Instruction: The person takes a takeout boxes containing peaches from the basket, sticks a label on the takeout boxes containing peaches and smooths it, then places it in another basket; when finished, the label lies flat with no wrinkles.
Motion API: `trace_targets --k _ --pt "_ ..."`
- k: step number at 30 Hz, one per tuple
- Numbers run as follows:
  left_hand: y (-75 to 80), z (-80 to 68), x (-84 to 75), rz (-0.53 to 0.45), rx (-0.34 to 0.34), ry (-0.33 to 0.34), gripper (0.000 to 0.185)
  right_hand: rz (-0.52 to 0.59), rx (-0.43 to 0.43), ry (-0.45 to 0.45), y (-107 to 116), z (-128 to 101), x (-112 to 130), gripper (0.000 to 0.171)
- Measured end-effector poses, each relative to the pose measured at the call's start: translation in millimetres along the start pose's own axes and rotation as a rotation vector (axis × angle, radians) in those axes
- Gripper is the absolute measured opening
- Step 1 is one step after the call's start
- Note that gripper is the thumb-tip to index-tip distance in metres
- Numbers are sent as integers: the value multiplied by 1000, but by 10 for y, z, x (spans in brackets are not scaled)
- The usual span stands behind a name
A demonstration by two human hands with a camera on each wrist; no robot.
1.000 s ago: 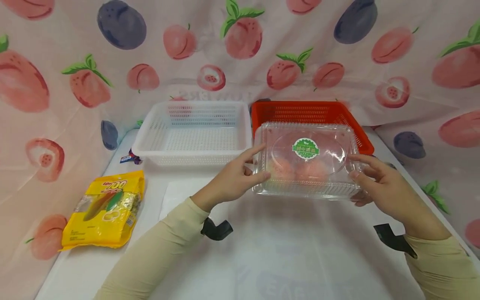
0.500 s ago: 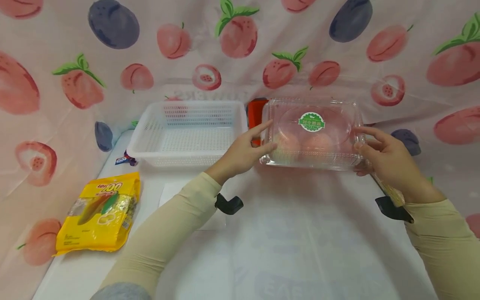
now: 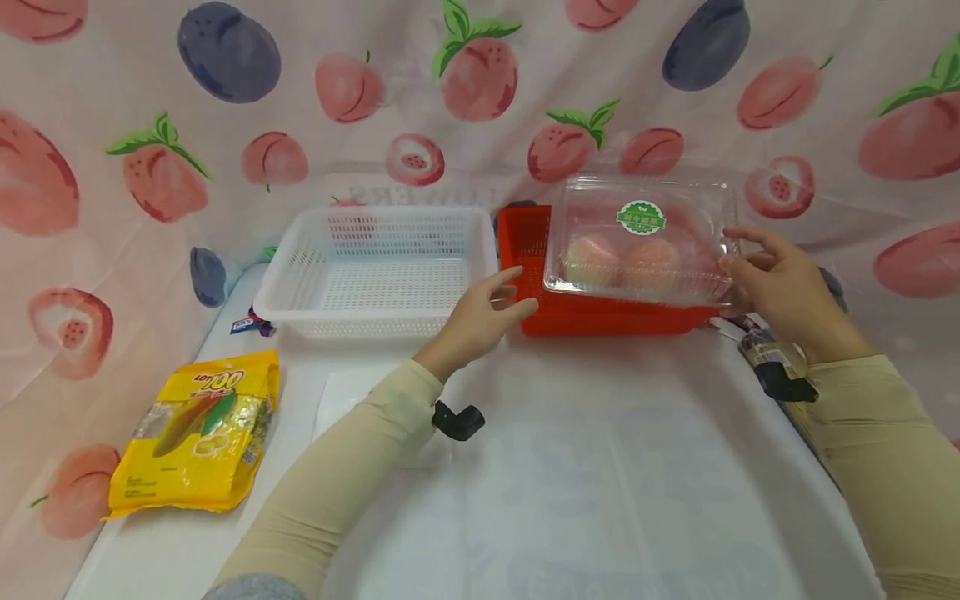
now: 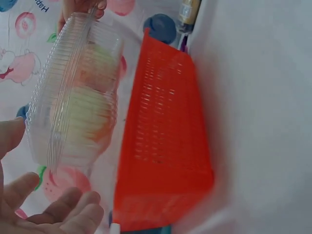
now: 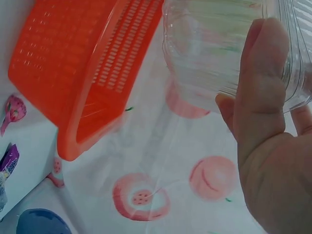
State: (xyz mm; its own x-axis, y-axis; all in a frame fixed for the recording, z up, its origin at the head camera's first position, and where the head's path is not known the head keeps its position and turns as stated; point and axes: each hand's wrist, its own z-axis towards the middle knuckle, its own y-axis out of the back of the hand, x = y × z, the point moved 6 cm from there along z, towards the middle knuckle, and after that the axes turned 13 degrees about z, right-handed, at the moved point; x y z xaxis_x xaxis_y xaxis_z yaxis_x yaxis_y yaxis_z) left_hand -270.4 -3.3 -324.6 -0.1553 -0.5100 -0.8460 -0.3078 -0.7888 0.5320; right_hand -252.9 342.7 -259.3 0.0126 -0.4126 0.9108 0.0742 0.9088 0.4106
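Clamshell (image 3: 641, 242): clear, thin-walled, peaches inside, held in the air over the red basket (image 3: 600, 312) at far right. Your right hand (image 3: 780, 292) grips its right end, thumb on top, fingers beneath. Your left hand (image 3: 480, 321) hangs just left of the basket, fingers relaxed, touching nothing. Judgement: light but flexible and slick; fruit bruises, so support it from below at the rim. Basket interior mostly hidden behind the clamshell; label unreadable. White basket (image 3: 378, 271) sits left; yellow bag (image 3: 195, 433) near left.
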Motion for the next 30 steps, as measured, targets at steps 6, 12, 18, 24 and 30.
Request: trace_targets --k 6,12,18,24,30 --pt "-107 -15 203 27 19 64 65 -58 17 -10 13 144 -74 65" --pt "-250 11 350 9 39 87 71 -32 33 -36 1 327 -164 67" --pt "-333 95 408 -52 27 82 76 21 82 -47 -24 517 -303 64" --pt "-394 168 405 -86 11 84 76 5 134 -85 -67 669 -411 69" --pt "-457 210 428 -88 -2 111 76 28 171 -123 -153 784 -509 70"
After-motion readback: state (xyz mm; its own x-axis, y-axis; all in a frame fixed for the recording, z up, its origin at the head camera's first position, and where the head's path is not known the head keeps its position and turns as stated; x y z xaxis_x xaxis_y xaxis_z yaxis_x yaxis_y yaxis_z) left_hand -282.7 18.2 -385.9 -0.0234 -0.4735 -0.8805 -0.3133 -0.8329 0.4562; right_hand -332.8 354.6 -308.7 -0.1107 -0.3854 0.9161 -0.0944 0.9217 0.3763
